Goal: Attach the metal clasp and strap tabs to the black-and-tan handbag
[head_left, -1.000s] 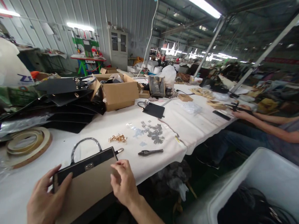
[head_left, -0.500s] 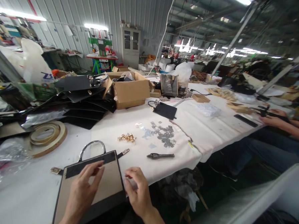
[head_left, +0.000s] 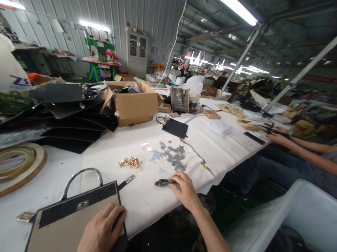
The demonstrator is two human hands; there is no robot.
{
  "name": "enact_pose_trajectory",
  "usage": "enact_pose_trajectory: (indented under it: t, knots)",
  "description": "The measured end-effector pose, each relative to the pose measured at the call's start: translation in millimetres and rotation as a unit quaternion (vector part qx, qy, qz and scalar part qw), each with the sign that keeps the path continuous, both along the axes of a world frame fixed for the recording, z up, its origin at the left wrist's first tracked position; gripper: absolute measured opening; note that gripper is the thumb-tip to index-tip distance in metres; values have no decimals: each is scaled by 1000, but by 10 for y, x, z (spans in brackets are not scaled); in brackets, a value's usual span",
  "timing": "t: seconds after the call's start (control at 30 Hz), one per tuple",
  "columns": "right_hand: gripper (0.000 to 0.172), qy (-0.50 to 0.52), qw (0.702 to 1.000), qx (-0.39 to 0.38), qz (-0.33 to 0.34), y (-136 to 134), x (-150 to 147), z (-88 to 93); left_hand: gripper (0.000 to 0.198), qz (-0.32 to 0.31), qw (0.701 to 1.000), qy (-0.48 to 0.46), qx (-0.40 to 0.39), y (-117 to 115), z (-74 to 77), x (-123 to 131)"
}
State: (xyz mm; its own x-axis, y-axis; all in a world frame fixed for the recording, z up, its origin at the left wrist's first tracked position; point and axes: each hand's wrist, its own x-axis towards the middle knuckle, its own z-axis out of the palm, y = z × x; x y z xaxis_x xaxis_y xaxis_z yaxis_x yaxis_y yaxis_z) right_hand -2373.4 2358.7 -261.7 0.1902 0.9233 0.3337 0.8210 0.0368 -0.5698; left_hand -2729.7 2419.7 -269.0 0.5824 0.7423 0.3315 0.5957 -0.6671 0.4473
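Note:
A beige and black bag panel [head_left: 64, 229] lies at the lower left, with a looped handle at its top and a small metal plate [head_left: 82, 204] on its black band. My left hand [head_left: 102, 228] rests on the panel's right part with curled fingers; what they hold, if anything, is hidden. My right hand [head_left: 184, 189] has its fingers closed round the handle end of a dark tool [head_left: 162, 182] on the white cloth. Beyond the tool lie gold-coloured metal pieces [head_left: 130, 162] and a spread of small silver plates [head_left: 176, 156].
A cardboard box [head_left: 137, 105] and black panels [head_left: 72, 132] stand at the back left, tape rolls [head_left: 39, 157] at the left edge. A small black bag [head_left: 175, 128] lies mid-table. Another person's hands [head_left: 279, 137] are at the right, above a pale bin [head_left: 308, 208].
My right hand has moved from beside the panel to the dark tool and closed on it. The metal plate on the band now shows. The view has shifted to the right.

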Motion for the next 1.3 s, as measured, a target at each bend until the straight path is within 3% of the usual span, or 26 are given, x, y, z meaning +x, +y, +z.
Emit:
enact_pose_trajectory:
  t: [0.2, 0.5, 0.7, 0.77, 0.87, 0.97, 1.1, 1.3]
  knots:
    - [15, -4, 1000, 11, 18, 41, -4, -113, 23, -6, 999, 3, 35, 12, 16, 29]
    - [23, -42, 997, 71, 0, 25, -6, -215, 21, -4, 999, 15, 48, 16, -21, 13]
    - [30, -60, 993, 103, 2, -34, -38, -231, 21, 2, 999, 19, 44, -19, 52, 53]
    - [34, -32, 991, 128, -4, -52, -26, -231, 21, 4, 999, 23, 33, -31, 94, 66]
    - [32, 88, 982, 161, -41, -98, -2, -202, 21, 2, 1000, 16, 11, -53, 160, 61]
    - [34, 234, 950, 172, -115, -232, -35, -181, 21, 1, 1000, -17, -23, -108, 214, 20]
    - [34, 345, 918, 139, -134, -610, -298, -238, 20, 16, 995, -81, -55, -268, 238, -93]
    - [17, 335, 942, 3, 10, -1201, -1096, -220, 16, 14, 992, -124, -16, -609, 185, -279]
